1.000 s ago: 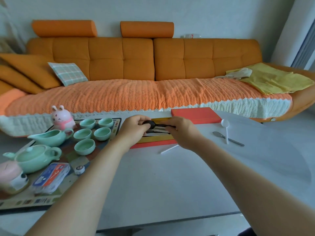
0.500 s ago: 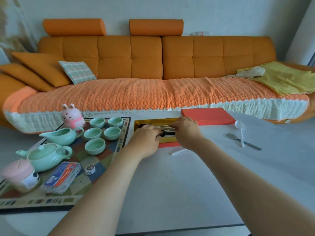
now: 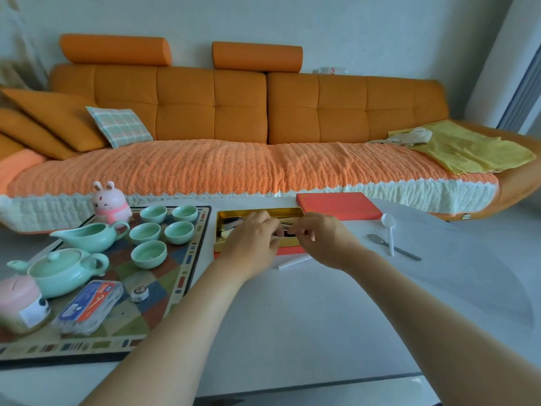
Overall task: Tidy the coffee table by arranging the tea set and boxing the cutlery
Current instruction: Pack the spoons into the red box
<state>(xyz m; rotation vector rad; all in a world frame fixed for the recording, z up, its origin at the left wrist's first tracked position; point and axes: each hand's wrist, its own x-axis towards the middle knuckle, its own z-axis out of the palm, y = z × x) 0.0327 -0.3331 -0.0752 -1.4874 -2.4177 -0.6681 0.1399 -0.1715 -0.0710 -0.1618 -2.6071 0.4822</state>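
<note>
An open gold-lined cutlery box (image 3: 234,215) with a red base lies on the grey coffee table (image 3: 292,317). Both my hands are over it. My left hand (image 3: 251,238) and my right hand (image 3: 319,238) pinch a dark-handled utensil (image 3: 285,231) between them, low inside the box; most of it is hidden. The red lid (image 3: 339,205) lies behind the box. A metal spoon (image 3: 392,249) and a white plastic spoon (image 3: 389,232) lie to the right. A mint teapot (image 3: 58,269), pitcher (image 3: 87,237) and several cups (image 3: 164,230) stand on the patterned mat (image 3: 164,288).
A white stick (image 3: 292,262) lies just in front of the box. On the mat also stand a pink rabbit figure (image 3: 109,202), a pink jar (image 3: 20,303), a blue-red packet (image 3: 87,306) and a small round tin (image 3: 139,293). An orange sofa (image 3: 234,127) runs behind the table.
My hands have lowered the dark-handled utensil from above the box down into it. The camera view has shifted so the table sits further right.
</note>
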